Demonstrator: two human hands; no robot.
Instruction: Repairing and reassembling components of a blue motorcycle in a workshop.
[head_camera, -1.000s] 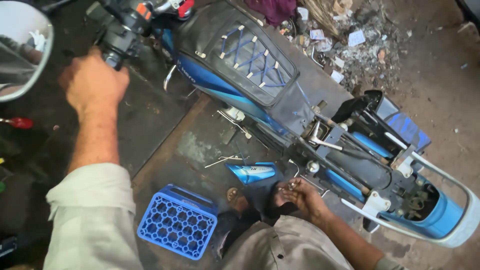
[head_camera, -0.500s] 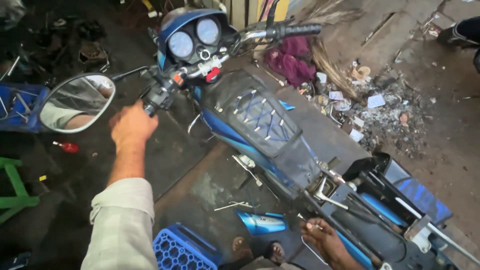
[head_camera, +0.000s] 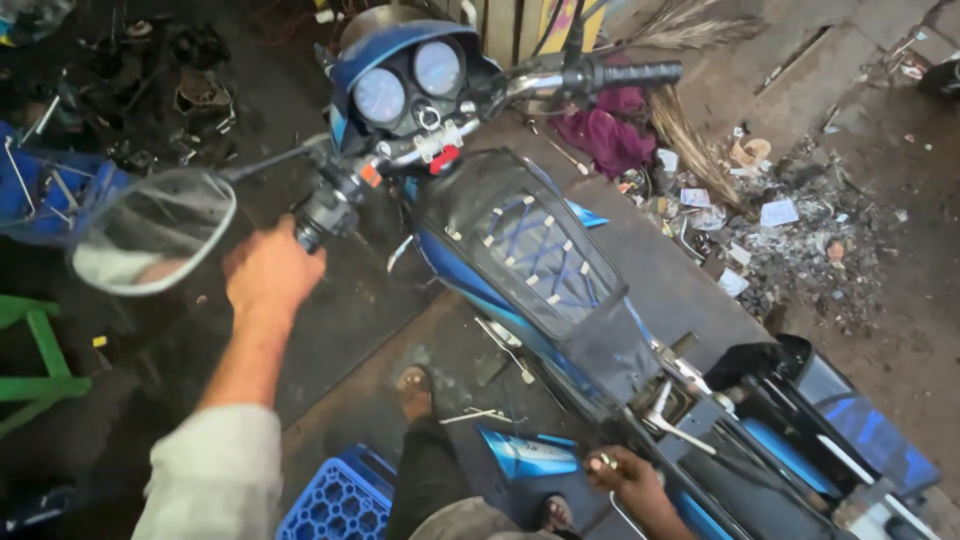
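motorbike (head_camera: 520, 250), blue and black, stands slanted across the view with its seat off, so the frame rails (head_camera: 700, 420) lie bare toward the lower right. the left hand (head_camera: 268, 275) is wrapped shut around the left handlebar grip, which is hidden under the fingers, just below the black switch block (head_camera: 325, 205). the sleeve (head_camera: 215, 475) on that arm is pale. a round mirror (head_camera: 150, 232) on a thin stalk hangs just beside that hand, to its left. the right hand (head_camera: 628, 478) is low at the bike's frame, near the rails; its fingers curl against the metal there, but whether they clamp anything i cannot tell. the right handlebar grip (head_camera: 635, 73) sticks out free at the top, well apart from both hands. two round dials (head_camera: 408, 82) sit between the bars, with a red button (head_camera: 443, 158) just beneath them. the tank wears a black cover with blue lacing (head_camera: 535, 250). on the dark floor a loose blue side panel (head_camera: 525, 455) lies near the right hand, a blue plastic crate (head_camera: 335, 500) sits at the bottom edge, and a bare foot in a sandal (head_camera: 412, 392) rests between them and the bike. a maroon rag (head_camera: 610, 135) and a heap of litter (head_camera: 790, 230) lie beyond the bike. part of a green stand (head_camera: 35, 365) shows at the left edge.
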